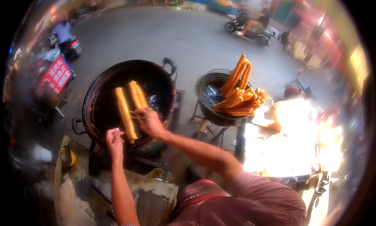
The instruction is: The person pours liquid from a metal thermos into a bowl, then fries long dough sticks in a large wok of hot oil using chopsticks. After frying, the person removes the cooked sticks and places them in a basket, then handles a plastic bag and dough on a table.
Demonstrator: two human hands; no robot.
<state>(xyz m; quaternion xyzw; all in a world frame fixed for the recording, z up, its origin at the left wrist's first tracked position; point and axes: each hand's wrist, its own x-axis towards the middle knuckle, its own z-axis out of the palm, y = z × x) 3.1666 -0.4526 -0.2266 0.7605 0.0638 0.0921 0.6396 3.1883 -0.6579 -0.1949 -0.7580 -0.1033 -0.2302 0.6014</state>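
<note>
Two long golden sticks of fried dough lie in the dark oil of a wide black wok. The left dough stick (126, 114) reaches toward the wok's near rim (101, 142); the other dough stick (137, 93) is beyond my right hand (148, 120). That hand's fingers are curled around what seems to be thin sticks, perhaps chopsticks, whose tips show near the left dough stick. My left hand (115, 139) is raised over the near rim, thumb and fingertips close together; whether something small is pinched there I cannot tell.
Right of the wok, a wire-mesh basket over a pot (205, 105) holds several fried dough sticks (235, 99). A worn work table (152, 190) with dough (73, 199) and a yellow-handled cup (68, 156) is nearest. A person on a motorbike (252, 26) is on the road beyond. Glare hides the right side.
</note>
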